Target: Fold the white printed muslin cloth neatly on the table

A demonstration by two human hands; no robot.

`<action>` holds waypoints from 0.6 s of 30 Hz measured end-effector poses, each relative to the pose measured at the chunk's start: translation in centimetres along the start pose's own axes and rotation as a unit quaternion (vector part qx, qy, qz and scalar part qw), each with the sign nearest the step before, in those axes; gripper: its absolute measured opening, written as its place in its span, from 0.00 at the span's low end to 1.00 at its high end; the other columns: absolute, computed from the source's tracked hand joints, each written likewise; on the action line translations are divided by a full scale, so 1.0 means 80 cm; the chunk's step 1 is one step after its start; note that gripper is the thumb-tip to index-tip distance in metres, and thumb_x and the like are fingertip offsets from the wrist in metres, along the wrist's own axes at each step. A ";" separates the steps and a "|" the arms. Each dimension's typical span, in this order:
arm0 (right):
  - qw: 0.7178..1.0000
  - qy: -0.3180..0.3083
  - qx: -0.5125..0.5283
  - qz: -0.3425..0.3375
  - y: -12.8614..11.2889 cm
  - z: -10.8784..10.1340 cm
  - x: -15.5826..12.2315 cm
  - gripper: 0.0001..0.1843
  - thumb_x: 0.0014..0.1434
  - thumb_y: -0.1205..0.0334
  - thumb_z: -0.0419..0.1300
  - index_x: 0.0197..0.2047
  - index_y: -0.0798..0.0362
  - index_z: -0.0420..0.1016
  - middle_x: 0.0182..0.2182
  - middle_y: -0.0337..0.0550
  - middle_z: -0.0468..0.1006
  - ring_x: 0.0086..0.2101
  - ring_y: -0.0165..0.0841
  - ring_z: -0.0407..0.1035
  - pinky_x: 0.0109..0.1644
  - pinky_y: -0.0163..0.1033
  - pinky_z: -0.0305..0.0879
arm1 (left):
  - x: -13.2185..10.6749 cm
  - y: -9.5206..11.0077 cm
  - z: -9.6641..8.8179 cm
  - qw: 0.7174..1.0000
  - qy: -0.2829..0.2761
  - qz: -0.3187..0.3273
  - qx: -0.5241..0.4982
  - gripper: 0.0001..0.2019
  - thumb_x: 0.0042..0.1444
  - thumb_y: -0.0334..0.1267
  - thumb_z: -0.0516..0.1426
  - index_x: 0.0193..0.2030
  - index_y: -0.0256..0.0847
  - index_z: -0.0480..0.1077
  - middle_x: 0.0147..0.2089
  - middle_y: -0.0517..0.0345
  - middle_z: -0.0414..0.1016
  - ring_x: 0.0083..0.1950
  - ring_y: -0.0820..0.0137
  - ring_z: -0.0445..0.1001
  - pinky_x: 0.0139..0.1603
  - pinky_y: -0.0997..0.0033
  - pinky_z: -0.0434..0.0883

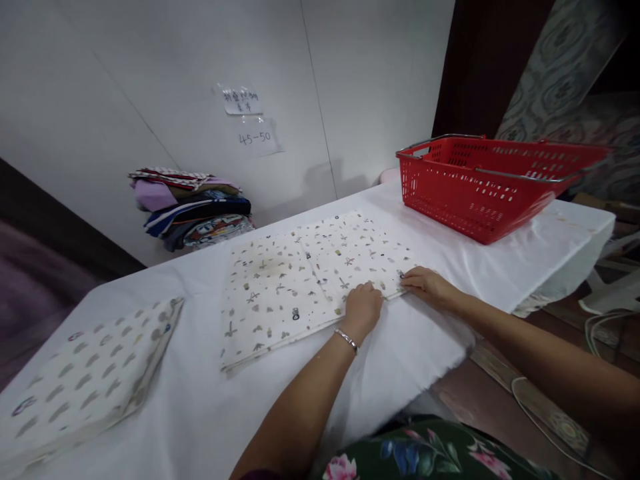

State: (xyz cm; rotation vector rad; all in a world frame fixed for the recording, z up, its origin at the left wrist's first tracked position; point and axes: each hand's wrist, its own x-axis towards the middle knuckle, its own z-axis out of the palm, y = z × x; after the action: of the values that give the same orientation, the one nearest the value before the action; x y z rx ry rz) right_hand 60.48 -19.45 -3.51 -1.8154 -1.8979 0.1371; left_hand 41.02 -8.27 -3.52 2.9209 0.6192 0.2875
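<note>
A folded white cloth (pixel 280 280) with a small grey and brown print lies flat on the white-covered table. My left hand (pixel 363 308), a silver bracelet on its wrist, is closed at the near edge of this cloth, fingers bent over the fabric. At the near right corner, my right hand (pixel 431 288) pinches the cloth between thumb and fingers. The layers show along the near edge. How much fabric lies under my left fingers is hidden.
Another folded cloth (pixel 85 373) with grey brush-stroke marks lies at the left. A red plastic basket (pixel 450 193) stands at the back right. Behind the table rises a stack of folded clothes (pixel 195 207). Handwritten paper signs (pixel 257 137) hang on the wall.
</note>
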 end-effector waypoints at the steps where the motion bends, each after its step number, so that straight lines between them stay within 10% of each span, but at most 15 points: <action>1: 1.000 -0.003 -0.008 -0.009 0.000 0.001 0.001 0.15 0.63 0.58 0.50 0.41 0.51 0.77 0.40 0.49 0.74 0.41 0.38 0.66 0.48 0.43 0.62 | 0.001 0.001 0.000 1.000 -0.004 -0.002 0.003 0.12 0.62 0.40 0.48 0.36 0.40 0.71 0.40 0.53 0.68 0.42 0.66 0.65 0.40 0.67 0.61; 18: 0.987 0.131 -0.046 -0.086 0.019 0.029 -0.016 0.12 0.64 0.64 0.48 0.40 0.53 0.72 0.38 0.49 0.73 0.39 0.37 0.66 0.42 0.45 0.64 | -0.003 0.002 0.020 0.993 0.075 0.044 0.082 0.09 0.62 0.33 0.47 0.34 0.40 0.67 0.37 0.55 0.67 0.39 0.68 0.64 0.37 0.67 0.60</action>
State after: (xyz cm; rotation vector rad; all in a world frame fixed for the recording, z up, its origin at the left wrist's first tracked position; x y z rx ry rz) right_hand 60.85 -19.88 -6.51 -1.6258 -1.8841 -0.2419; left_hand 41.20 -8.68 -5.09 3.1109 0.5591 0.4930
